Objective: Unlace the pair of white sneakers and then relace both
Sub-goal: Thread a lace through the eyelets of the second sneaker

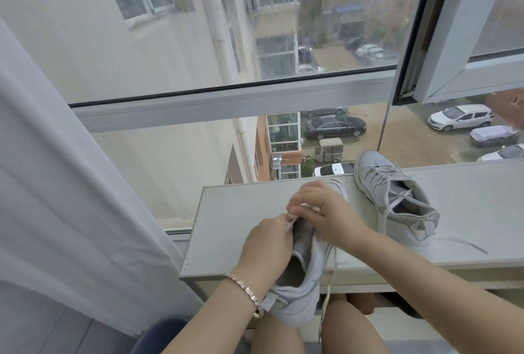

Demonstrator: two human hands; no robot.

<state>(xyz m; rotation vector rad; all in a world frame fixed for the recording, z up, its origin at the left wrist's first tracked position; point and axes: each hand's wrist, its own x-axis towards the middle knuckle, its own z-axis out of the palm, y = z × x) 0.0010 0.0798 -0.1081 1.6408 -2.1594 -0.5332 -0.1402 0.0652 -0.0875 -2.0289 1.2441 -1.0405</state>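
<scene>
One unreadable heel mark (419, 230) shows on the far sneaker (397, 197).

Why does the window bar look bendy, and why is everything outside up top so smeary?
Head view: the wide-angle lens bows the window bar; the upper pane looks smeared, perhaps wet, while the dark car through the lower pane is sharper; soft daylight leaves no hard shadows on the held sneaker.

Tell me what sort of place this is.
Probably an upstairs room in a flat: a large window looks down on parked cars, a white curtain hangs at left, and a sneaker rests on the white shelf.
</scene>
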